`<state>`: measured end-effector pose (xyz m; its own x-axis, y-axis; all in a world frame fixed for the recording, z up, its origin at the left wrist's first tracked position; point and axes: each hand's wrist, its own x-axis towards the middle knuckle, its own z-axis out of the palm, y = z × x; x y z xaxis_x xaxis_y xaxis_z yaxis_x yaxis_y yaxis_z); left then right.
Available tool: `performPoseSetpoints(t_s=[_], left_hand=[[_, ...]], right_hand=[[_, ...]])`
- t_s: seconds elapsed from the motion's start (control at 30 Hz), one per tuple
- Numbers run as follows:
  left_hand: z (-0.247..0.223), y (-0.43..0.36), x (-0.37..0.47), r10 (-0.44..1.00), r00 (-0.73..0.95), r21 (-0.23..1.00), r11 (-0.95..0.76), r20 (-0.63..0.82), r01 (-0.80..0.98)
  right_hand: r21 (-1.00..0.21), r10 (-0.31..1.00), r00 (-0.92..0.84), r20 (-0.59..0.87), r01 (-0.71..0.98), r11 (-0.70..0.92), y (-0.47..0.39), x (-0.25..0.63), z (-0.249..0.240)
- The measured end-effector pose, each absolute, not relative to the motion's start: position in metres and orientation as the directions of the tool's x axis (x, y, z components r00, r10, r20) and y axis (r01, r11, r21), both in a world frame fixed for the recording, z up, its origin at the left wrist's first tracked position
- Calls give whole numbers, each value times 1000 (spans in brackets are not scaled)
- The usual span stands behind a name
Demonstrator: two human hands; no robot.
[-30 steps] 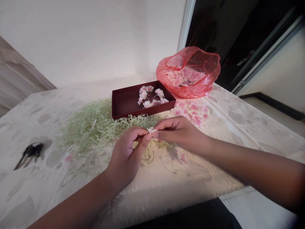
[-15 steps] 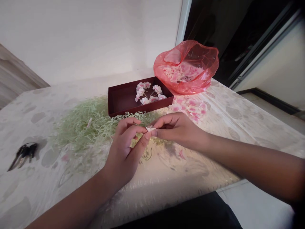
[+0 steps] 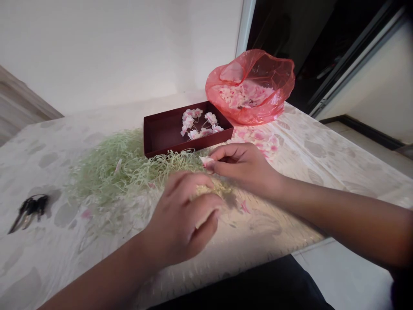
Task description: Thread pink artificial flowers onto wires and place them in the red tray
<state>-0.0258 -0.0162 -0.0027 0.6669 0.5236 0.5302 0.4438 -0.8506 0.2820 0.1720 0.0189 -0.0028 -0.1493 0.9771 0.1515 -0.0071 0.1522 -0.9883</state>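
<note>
A small white and pink flower [image 3: 205,160] is pinched between the thumb and forefinger of the right hand [image 3: 245,165], just above the near edge of a heap of pale green shredded paper [image 3: 125,165]. The remaining fingers [image 3: 230,150] of that hand are curled loosely together. The left hand [image 3: 185,213] is held nearer, fingers slightly bent and apart, over the table [image 3: 48,254]; nothing is seen gripped in it, though its palm side is hidden. Just beyond the shredded paper a dark red box [image 3: 163,134] is set, with several pink flowers [image 3: 198,125] lying in its right half. To its right, loose pink flowers [image 3: 263,140] are scattered on the patterned tablecloth, and behind them an open red plastic bag [image 3: 254,84] filled with more is placed. Far to the left, a bunch of dark keys [image 3: 29,209] is laid.
</note>
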Motion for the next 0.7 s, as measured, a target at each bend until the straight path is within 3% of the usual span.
performPoseSetpoints(t_s=[0.07, 0.13, 0.3, 0.4, 0.5, 0.6, 0.7], left_hand=[[-6, -19, -23, 397, 817, 214, -917, 419, 335], [-12, -21, -20, 380, 867, 200, -923, 323, 330], [-15, -23, -16, 386, 857, 248, -916, 342, 314], [-5, -21, -20, 460, 802, 450, -850, 382, 273], [0, -18, -25, 683, 633, 727, -634, 366, 264], [-1, -15, -28, 873, 436, 912, -341, 217, 228], [-3, -12, -27, 948, 311, 970, -129, 61, 203]], right_hand=[[-988, 975, -157, 154, 0, 156, 19, 171, -4], [-988, 973, -173, 150, 5, 153, 19, 169, -5], [-987, 967, -205, 151, 30, 160, 17, 169, -3], [-988, 959, -243, 149, 2, 154, 17, 170, -1], [-986, 936, -310, 166, -48, 159, 17, 172, 0], [-984, 926, -334, 177, -81, 159, 17, 171, 0], [-982, 924, -333, 185, -81, 168, 16, 170, -2]])
